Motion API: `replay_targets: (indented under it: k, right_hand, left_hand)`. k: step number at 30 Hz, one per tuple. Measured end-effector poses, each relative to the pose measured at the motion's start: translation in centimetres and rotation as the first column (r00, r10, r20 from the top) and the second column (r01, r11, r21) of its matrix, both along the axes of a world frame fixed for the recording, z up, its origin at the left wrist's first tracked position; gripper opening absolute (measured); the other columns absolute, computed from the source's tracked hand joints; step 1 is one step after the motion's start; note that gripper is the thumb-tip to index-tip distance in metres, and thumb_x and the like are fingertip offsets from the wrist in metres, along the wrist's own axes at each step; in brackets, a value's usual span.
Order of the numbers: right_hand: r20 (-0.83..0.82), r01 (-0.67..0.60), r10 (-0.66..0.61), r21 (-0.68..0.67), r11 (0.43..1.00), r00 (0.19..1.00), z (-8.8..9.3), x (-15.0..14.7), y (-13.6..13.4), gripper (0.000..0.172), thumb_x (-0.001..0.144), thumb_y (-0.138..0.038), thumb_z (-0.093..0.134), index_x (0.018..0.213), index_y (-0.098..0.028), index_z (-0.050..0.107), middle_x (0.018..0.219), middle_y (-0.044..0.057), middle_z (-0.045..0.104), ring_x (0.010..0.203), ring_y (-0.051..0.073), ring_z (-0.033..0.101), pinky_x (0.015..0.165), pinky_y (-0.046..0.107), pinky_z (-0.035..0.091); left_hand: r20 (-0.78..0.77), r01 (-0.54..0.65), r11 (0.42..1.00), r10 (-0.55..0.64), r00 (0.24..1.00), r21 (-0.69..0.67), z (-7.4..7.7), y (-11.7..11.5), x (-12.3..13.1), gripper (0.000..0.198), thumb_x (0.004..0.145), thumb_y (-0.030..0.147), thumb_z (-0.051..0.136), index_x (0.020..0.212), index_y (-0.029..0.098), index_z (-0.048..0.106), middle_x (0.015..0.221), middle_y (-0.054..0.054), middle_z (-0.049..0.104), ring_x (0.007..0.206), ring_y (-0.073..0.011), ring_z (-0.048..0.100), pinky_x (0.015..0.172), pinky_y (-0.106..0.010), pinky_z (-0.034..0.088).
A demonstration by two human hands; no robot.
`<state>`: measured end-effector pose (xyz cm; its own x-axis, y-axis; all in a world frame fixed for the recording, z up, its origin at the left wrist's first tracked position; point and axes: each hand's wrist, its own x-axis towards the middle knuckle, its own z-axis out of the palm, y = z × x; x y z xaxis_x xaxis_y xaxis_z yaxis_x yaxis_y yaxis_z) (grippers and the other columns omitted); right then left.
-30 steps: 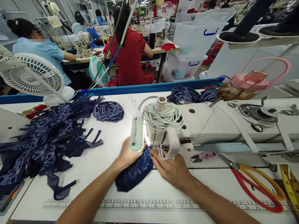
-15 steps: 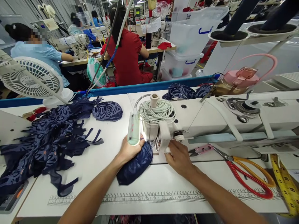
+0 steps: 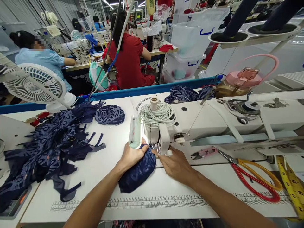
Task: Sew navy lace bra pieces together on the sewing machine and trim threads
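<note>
A navy patterned fabric cup (image 3: 137,172) lies at the needle area of a white sewing machine (image 3: 154,134), its upper edge at the presser foot (image 3: 154,146). My left hand (image 3: 133,155) is closed on its upper left edge, thumb on top and the fingertips partly hidden behind a lit clear lamp (image 3: 135,133). On the other side, my right hand (image 3: 174,163) pinches the cup's right edge close to the foot. Part of its fingers is behind the machine head. A similar navy cup (image 3: 110,114) rests on the table further back.
Navy fabric pieces with straps (image 3: 54,142) are heaped on the left. Thread snips (image 3: 203,153), orange-and-red-handled scissors (image 3: 256,180) and a yellow tape measure (image 3: 288,186) lie right. A white fan (image 3: 35,84) and pink-lidded bottle (image 3: 242,80) stand behind; co-workers sit beyond.
My right hand has moved left from beside the machine head to the fabric cup's edge at the foot. My left hand stays on the cup. The view has shifted slightly.
</note>
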<state>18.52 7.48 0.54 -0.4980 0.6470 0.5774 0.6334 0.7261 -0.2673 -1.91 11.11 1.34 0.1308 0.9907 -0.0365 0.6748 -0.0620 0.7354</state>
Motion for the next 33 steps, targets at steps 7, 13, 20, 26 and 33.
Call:
replay_targets:
  k: [7,13,20,26,33]
  right_hand:
    - [0.104,0.055,-0.057,0.014,0.998,0.993,0.0,-0.4,-0.1,0.032,0.089,-0.008,0.045,0.111,-0.017,0.067,0.074,0.006,0.06,0.075,0.02,0.055,0.064,0.03,0.048]
    - [-0.056,0.101,-0.101,0.012,0.995,0.993,-0.4,0.5,0.6,0.02,0.085,-0.007,0.048,0.079,-0.02,0.063,0.068,0.003,0.058,0.063,0.016,0.053,0.055,0.027,0.04]
    - [-0.148,0.142,-0.135,0.038,0.989,0.98,-0.5,0.8,1.1,0.026,0.08,0.001,0.042,0.069,-0.021,0.048,0.062,-0.001,0.05,0.057,0.014,0.048,0.049,0.024,0.033]
    - [-0.145,0.133,-0.129,0.02,0.991,0.981,-0.4,0.3,0.7,0.02,0.087,-0.007,0.046,0.074,-0.02,0.052,0.07,0.001,0.055,0.064,0.015,0.052,0.055,0.025,0.04]
    - [-0.142,0.099,-0.097,0.009,0.995,0.985,-1.1,0.3,0.9,0.019,0.093,-0.014,0.047,0.078,-0.018,0.058,0.072,0.004,0.061,0.065,0.015,0.058,0.056,0.025,0.043]
  left_hand:
    - [0.076,-0.017,1.0,0.016,0.997,0.008,-0.9,0.4,-0.3,0.006,0.072,0.025,0.063,0.074,0.019,0.065,0.07,0.001,0.065,0.071,-0.0177,0.061,0.064,-0.025,0.047]
    - [0.112,-0.023,1.0,0.023,0.993,0.001,-1.2,0.8,-0.4,0.007,0.07,0.024,0.064,0.075,0.018,0.065,0.071,0.001,0.065,0.071,-0.018,0.061,0.064,-0.026,0.047]
    - [0.069,-0.023,1.0,0.023,0.997,-0.003,-0.7,0.7,-0.3,0.004,0.073,0.021,0.061,0.074,0.018,0.064,0.07,0.002,0.063,0.069,-0.0163,0.06,0.064,-0.025,0.045]
    - [-0.005,-0.024,1.0,0.024,1.0,0.014,-0.2,0.5,0.0,0.004,0.074,0.022,0.063,0.074,0.017,0.064,0.075,0.001,0.065,0.075,-0.0181,0.06,0.068,-0.026,0.043]
    - [-0.005,-0.015,0.998,0.015,1.0,0.053,0.0,0.4,-0.9,0.008,0.078,0.026,0.062,0.079,0.019,0.064,0.079,0.0,0.064,0.077,-0.0183,0.06,0.075,-0.028,0.043]
